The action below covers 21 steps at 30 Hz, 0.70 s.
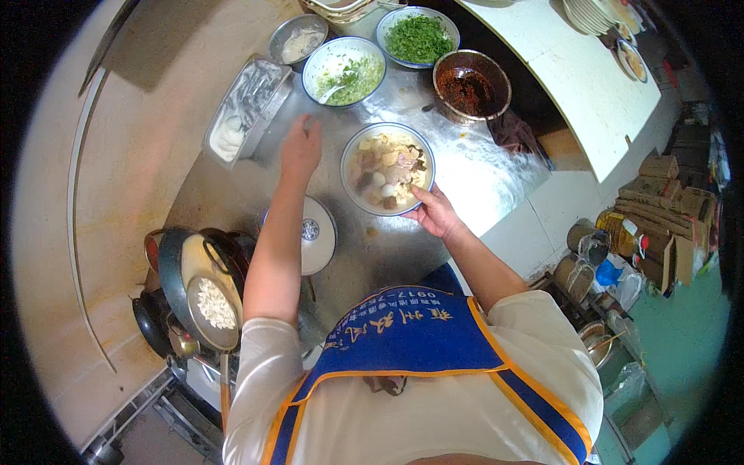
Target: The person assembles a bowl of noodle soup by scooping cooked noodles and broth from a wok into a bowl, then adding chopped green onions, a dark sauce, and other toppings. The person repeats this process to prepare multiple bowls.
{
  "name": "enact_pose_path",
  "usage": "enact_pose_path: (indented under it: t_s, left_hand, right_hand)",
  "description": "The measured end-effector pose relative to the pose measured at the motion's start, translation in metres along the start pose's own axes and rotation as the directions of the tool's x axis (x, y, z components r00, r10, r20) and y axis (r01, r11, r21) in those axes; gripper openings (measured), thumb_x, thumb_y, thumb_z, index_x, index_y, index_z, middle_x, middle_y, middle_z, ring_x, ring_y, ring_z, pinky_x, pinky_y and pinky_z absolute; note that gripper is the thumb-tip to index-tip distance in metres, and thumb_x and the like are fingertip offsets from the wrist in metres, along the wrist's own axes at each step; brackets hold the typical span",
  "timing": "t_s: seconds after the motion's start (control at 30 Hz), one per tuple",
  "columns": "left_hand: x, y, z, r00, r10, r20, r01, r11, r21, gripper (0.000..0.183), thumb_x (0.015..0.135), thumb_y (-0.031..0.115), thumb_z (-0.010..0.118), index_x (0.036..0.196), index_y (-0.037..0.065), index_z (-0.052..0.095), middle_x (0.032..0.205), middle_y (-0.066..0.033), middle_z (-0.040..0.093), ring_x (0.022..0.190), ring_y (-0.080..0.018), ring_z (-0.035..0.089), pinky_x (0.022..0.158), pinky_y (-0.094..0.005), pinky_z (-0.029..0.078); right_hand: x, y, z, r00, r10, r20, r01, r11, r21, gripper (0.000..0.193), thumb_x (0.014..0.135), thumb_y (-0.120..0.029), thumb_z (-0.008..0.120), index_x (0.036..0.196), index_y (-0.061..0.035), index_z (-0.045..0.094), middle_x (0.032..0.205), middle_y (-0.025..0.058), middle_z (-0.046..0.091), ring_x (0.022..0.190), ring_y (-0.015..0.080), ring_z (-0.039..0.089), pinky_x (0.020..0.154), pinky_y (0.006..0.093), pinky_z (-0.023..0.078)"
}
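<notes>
My right hand (434,213) grips the near right rim of a white bowl (349,194) with a blue edge, thumb over the rim and fingers underneath. In the bowl lie pale broth, small pale eggs, yellowish pieces, pinkish meat and dark chunks. My left hand (301,146), slightly blurred, is in the air left of the bowl with its fingers curled closed; whatever they may hold is hidden. Close to it are a rectangular metal tray (267,105) with white residue and a bowl of chopped pale-green vegetable (356,68) with a white spoon (332,94).
A bowl of chopped greens (418,37), a metal pot of dark red chilli sauce (469,87) and a small metal bowl (298,39) line the steel table's (496,182) far side. A white dish (322,248) sits under my left forearm. Left, a skimmer (209,298) holds white pieces over pans.
</notes>
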<state>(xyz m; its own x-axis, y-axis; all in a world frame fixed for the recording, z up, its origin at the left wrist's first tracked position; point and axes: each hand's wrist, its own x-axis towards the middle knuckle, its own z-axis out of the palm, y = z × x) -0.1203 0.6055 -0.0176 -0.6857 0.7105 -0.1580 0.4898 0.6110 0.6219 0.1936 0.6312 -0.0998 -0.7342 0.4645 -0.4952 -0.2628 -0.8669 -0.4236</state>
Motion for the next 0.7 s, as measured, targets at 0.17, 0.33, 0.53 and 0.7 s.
enact_pose_path:
  t_s: [0.17,0.33,0.53,0.7]
  left_hand:
    - [0.078,0.014,0.034,0.996,0.092,0.011,-0.092,0.975,0.202,0.045,0.094,0.038,0.057,0.124,0.005,0.061,0.110,-0.0233,0.067,0.105,-0.0396,0.063,0.091,-0.0451,0.048]
    - [0.087,0.004,0.036,0.994,0.105,-0.020,-0.097,0.964,0.249,0.035,0.093,0.034,0.060,0.110,0.004,0.064,0.093,-0.0195,0.070,0.090,-0.0376,0.067,0.081,-0.0436,0.051]
    - [0.097,0.008,0.010,0.994,0.067,-0.090,-0.046,0.975,0.217,0.023,0.094,0.025,0.059,0.105,0.005,0.064,0.088,-0.0195,0.069,0.086,-0.0388,0.067,0.076,-0.0441,0.051]
    - [0.113,0.019,-0.004,0.971,0.237,-0.042,-0.197,0.884,0.424,0.017,0.096,0.019,0.056,0.105,0.007,0.064,0.094,-0.0224,0.067,0.092,-0.0434,0.063,0.076,-0.0478,0.051]
  right_hand:
    - [0.028,-0.026,0.005,1.000,0.009,-0.023,-0.009,1.000,0.006,0.053,0.101,-0.016,0.052,0.147,-0.0092,0.028,0.137,0.0174,0.051,0.117,0.0318,0.060,0.092,0.0486,0.057]
    - [0.039,-0.044,0.005,0.998,0.026,-0.063,-0.026,1.000,0.009,0.054,0.100,-0.015,0.054,0.147,-0.0132,0.030,0.138,0.0150,0.051,0.122,0.0308,0.057,0.096,0.0502,0.054]
    - [0.041,-0.051,0.004,0.964,0.113,-0.239,-0.103,0.993,0.053,0.065,0.094,-0.010,0.061,0.149,-0.0126,0.027,0.138,0.0164,0.049,0.119,0.0320,0.058,0.089,0.0489,0.058]
    - [0.042,-0.052,-0.002,0.953,0.144,-0.266,-0.150,0.989,-0.002,0.064,0.094,-0.011,0.061,0.149,-0.0110,0.027,0.138,0.0168,0.049,0.117,0.0302,0.059,0.088,0.0448,0.058]
